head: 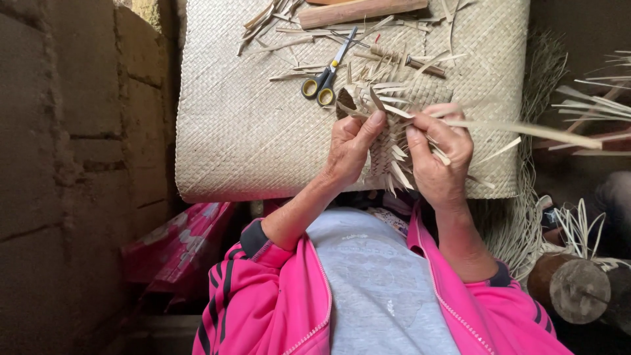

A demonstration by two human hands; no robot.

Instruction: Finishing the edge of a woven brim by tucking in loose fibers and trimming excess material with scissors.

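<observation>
Both hands weave: left hand (pixel 350 148) pinches the woven palm piece (pixel 394 125), right hand (pixel 439 158) fingers clamp a strip (pixel 526 130) trailing toward three o'clock; scissors (pixel 325 79) lie at eleven.

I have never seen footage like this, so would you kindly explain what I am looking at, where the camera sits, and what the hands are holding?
There is no machine here: a person works with two bare hands, and the single camera is worn on the head, looking down past a pink jacket.

The left hand and right hand both grip a small, partly woven palm-leaf piece with loose strip ends sticking out. The right hand also pinches one long strip running off to the right.

Beneath lies a large woven mat. On it rest yellow-handled scissors, a wooden stick and loose leaf scraps.
</observation>
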